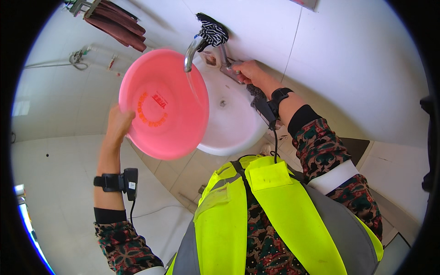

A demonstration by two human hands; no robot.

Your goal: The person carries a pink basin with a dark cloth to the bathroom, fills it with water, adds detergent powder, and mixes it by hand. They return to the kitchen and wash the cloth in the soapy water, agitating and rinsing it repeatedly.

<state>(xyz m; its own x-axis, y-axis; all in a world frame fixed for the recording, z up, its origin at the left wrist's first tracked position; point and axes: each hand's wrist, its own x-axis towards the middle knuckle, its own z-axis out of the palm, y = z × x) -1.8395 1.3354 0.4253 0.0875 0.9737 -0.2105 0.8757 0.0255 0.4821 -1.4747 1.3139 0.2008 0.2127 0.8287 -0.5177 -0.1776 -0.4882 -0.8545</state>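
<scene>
My left hand (121, 120) grips the left rim of a pink plastic basin (175, 134), which is tilted so its inside faces me. Red and orange print marks the basin's bottom. A thin stream of water (194, 88) runs from the curved chrome faucet spout (189, 56) into the basin. Beneath the basin's right side is a white washbasin (237, 127) with a drain (222, 103). At the back right of this sink, my right hand (250, 71) has its fingers closed around the tap handle (235, 68), partly hidden by them. A black-and-white patterned cloth (213, 32) hangs over the faucet.
Behind the faucet stands a white plastic container (210, 57). A dark mesh scrubber (255, 94) lies on the sink's right edge, beside my wrist device (266, 109). Brown towels (117, 25) hang on the wall rack. Pipes (103, 55) run along the left wall.
</scene>
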